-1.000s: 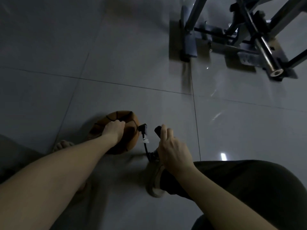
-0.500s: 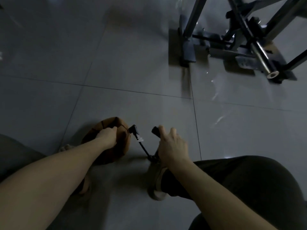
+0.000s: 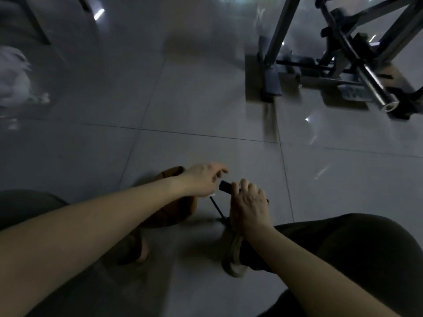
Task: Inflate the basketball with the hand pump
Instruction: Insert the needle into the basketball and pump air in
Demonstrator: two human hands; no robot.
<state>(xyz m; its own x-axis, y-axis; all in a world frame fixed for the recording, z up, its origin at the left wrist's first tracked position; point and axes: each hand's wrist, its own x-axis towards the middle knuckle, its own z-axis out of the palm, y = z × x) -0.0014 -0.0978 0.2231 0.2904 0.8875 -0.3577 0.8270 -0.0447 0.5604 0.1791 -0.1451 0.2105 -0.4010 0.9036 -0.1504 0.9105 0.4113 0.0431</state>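
Observation:
A slack brown basketball (image 3: pixel 176 211) lies on the grey tiled floor, mostly hidden under my left forearm. My left hand (image 3: pixel 202 179) hovers above it with loosely curled fingers, close to the left end of the black pump handle (image 3: pixel 225 186) and holding nothing that I can see. My right hand (image 3: pixel 248 207) grips that handle from above. A thin black hose (image 3: pixel 216 208) runs down from below my left hand toward the pump base, which my right hand and shoe hide.
My shoe (image 3: pixel 233 255) stands by the pump base, and my other foot (image 3: pixel 137 248) is below the ball. A metal gym frame (image 3: pixel 338 62) with a chrome bar occupies the far right. A pale blurred object (image 3: pixel 13 76) sits at the far left edge.
My left hand has lifted off the basketball and moved right, up to the pump handle. My right hand keeps its grip on the handle. The camera has tilted.

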